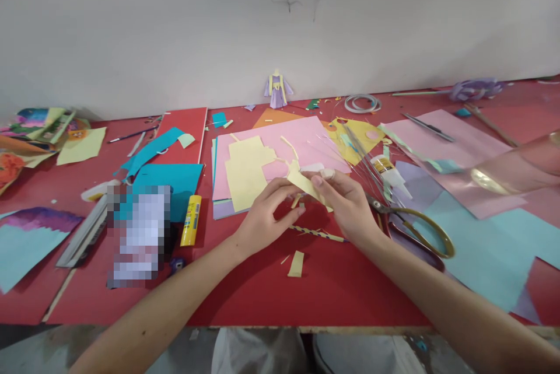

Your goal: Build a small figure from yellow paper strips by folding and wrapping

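A small folded piece of pale yellow paper (306, 185) is held up above the near part of the red table. My right hand (350, 206) pinches it, thumb on the front and fingers behind. The curled fingers of my left hand (269, 213) close on its left end, with the thumb lower down; their tips are partly hidden. Just beyond the hands, pale yellow paper sheets (249, 172) lie on a pink sheet (289, 132). Under my hands is a thin twisted yellow-and-dark strip (319, 234), and nearer me a small yellow paper scrap (296, 264).
Scissors (431, 234) and a white glue bottle (389, 172) lie right of my hands. On the left are a yellow glue stick (191, 220), a box cutter (85, 234) and a pixelated object (142, 237). A paper doll dress (277, 89) leans against the wall.
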Demonstrator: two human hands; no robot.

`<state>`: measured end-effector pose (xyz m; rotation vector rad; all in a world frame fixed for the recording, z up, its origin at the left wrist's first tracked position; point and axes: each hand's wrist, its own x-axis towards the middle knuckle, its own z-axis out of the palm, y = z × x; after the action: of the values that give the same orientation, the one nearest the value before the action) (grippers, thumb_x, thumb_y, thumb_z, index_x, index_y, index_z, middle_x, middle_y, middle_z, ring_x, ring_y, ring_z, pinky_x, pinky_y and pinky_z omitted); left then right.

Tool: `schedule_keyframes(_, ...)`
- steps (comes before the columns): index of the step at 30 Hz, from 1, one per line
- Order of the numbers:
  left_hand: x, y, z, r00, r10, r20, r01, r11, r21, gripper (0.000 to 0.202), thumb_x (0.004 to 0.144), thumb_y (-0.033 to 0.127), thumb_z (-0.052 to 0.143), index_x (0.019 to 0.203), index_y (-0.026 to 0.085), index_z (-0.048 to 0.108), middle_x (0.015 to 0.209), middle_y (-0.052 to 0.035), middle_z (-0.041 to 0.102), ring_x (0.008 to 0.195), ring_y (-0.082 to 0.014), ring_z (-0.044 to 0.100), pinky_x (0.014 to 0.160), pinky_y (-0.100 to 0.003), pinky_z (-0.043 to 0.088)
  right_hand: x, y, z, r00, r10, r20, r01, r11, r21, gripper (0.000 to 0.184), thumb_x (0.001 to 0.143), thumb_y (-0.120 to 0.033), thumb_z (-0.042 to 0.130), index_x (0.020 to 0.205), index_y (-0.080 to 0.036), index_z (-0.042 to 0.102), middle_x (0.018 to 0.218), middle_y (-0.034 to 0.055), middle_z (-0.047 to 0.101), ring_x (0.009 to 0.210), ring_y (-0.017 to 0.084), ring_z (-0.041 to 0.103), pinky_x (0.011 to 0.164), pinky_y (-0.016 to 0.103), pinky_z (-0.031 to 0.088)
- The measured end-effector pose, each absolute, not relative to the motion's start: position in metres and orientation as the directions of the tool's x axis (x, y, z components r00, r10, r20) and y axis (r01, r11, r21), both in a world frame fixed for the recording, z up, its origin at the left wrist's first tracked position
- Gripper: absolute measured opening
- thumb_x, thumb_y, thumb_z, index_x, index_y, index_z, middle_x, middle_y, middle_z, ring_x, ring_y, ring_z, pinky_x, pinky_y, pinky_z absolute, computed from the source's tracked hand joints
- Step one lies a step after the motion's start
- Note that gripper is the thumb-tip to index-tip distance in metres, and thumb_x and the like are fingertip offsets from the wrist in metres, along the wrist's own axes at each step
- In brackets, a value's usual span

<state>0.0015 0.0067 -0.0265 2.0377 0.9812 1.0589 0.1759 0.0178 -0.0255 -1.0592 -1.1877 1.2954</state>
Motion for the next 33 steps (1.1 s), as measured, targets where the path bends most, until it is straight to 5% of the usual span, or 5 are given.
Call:
schedule_keyframes(6,0.001,0.008,-0.033,0.436,0.789,0.433,0.358,-0.594,0.721,0.022,0.091,0.025,0.056,0.112,0.019,0.057,0.123,-0.0095,0.057,0.118,-0.0224,0.053,0.100,-0.039,0.047,0.172,0.017,-0.016,-0.273,0.960,0.055,-0.070,0.037,-0.997,0.027,0.081,-0.043,0.066,0.069,-0.019,0.058,0.071,-0.0015,0.055,0.062,0.010,0.048,0.057,0.024,0.038)
schedule_keyframes(12,-0.001,0.006,-0.030,0.484,0.803,0.347,0.480,-0.575,0.662,0.026,0.095,0.031,0.048,0.117,0.019,0.055,0.119,-0.0088,0.063,0.111,-0.0231,0.059,0.094,-0.039,0.051,0.174,0.019,-0.017,-0.278,0.959,-0.048,-0.005,-0.051,-0.999,0.028,0.083,-0.047,0.062,0.077,-0.020,0.062,0.055,-0.0056,0.035,0.050,0.008,0.027,0.046,0.025,0.022)
schedule_keyframes(17,-0.002,0.007,-0.033,0.493,0.800,0.340,0.535,-0.588,0.607,0.021,0.095,0.024,0.046,0.113,0.018,0.056,0.108,-0.0086,0.069,0.096,-0.0236,0.065,0.080,-0.038,0.055,0.174,0.020,-0.022,-0.292,0.946,-0.140,0.004,-0.145,-0.989,0.032,0.081,-0.050,0.063,0.075,-0.019,0.059,0.054,-0.0067,0.036,0.048,0.007,0.026,0.045,0.024,0.018)
schedule_keyframes(22,-0.001,0.007,-0.034,0.500,0.799,0.334,0.576,-0.595,0.561,0.020,0.093,0.021,0.048,0.112,0.018,0.055,0.101,-0.0080,0.070,0.093,-0.0234,0.067,0.077,-0.038,0.055,0.175,0.019,-0.025,-0.285,0.940,-0.185,-0.023,-0.199,-0.980,0.032,0.078,-0.051,0.066,0.083,-0.019,0.064,0.061,-0.0045,0.046,0.050,0.007,0.030,0.046,0.024,0.022)
schedule_keyframes(33,-0.001,0.006,-0.033,0.515,0.761,0.395,0.564,-0.647,0.512,0.015,0.090,0.018,0.051,0.104,0.018,0.056,0.092,-0.0049,0.070,0.080,-0.0197,0.067,0.067,-0.031,0.053,0.178,0.020,-0.019,-0.305,0.932,-0.196,0.008,-0.203,-0.979,0.030,0.076,-0.048,0.069,0.079,-0.018,0.066,0.060,-0.0055,0.046,0.050,0.007,0.031,0.048,0.024,0.022)
